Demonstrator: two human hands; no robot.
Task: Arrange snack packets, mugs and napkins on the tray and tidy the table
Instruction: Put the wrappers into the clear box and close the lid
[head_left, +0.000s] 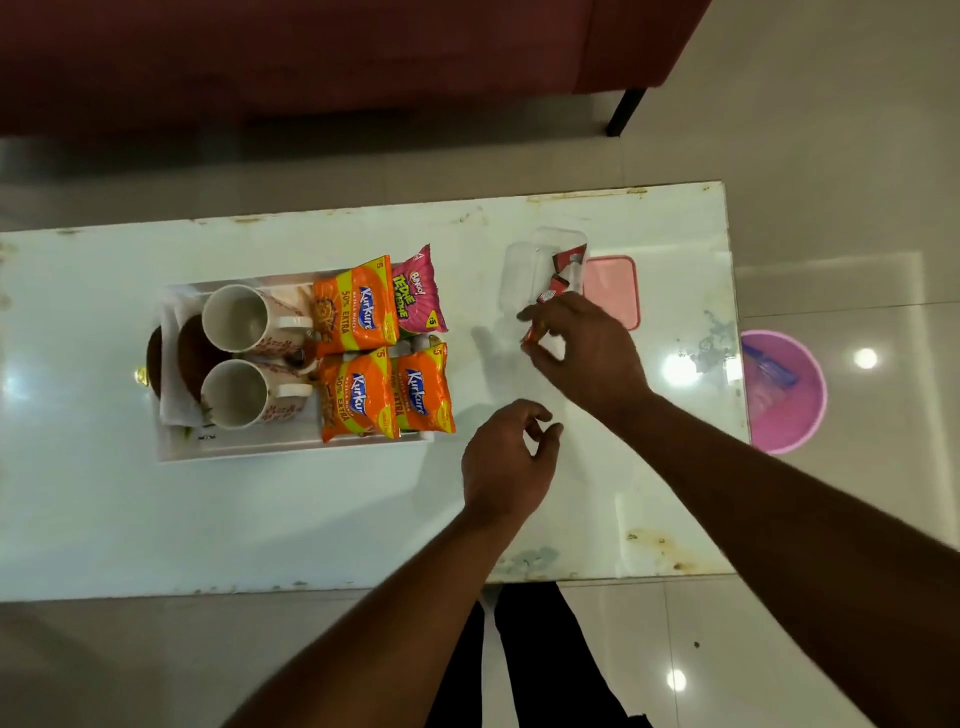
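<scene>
Left hand (509, 457) loose, empty; right hand (587, 353) pinch-tight on one red wrapper (530, 336); two mugs (236, 318) (234, 393), four packets (356, 306) (418, 291) (358, 395) (423, 389).

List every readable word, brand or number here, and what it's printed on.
"Kurkure": far orange packet, near-left orange packet, near-right orange packet.
"50% EXTRA": far and near-left orange packets.
"BINGO! TEDHE MEDHE": pink packet.
"5": pink packet's corner.
Too blurred: red wrappers in clear box, red wrapper pinched by right hand, small print on tray.
</scene>
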